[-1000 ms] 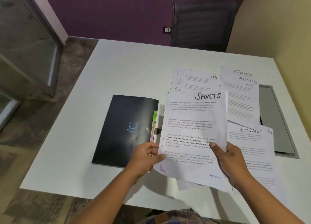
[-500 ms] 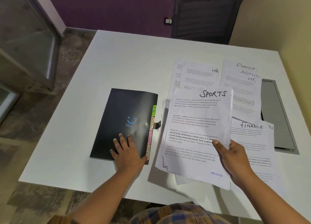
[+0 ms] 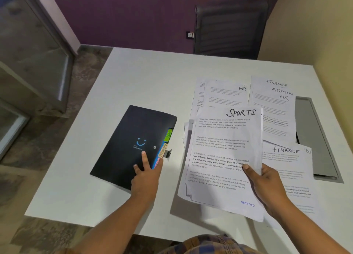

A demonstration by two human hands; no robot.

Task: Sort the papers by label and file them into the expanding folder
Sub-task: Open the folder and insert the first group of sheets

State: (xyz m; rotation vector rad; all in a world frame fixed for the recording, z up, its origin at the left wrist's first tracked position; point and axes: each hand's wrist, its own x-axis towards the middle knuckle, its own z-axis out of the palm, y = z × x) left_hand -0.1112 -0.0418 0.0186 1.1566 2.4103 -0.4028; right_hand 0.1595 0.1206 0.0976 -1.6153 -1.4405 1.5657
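A glass partition and mottled brown floor fill the view around 9 o'clock. A purple wall runs across 12, with a small wall socket and a black mesh chair behind the white rectangular table.

On the table, the black expanding folder with a blue smile mark lies closed at 9 o'clock of the papers, its coloured index tabs facing 3. The left hand rests on its cover with fingers straight and apart, thumb at the tabbed edge. Whether the thumb hooks under the flap is hard to tell.

The right hand pinches the white sheaf headed SPORTS at its 4 o'clock edge. White HR sheets lie at 12, the FINANCE ADMIN HR pile at 1, and a FINANCE sheet at 3. A grey recessed hatch and a beige wall come next.

A second ago both hands held the sheaf. Since then the left has crossed to the folder, sliding from the cover's middle to its tabs.
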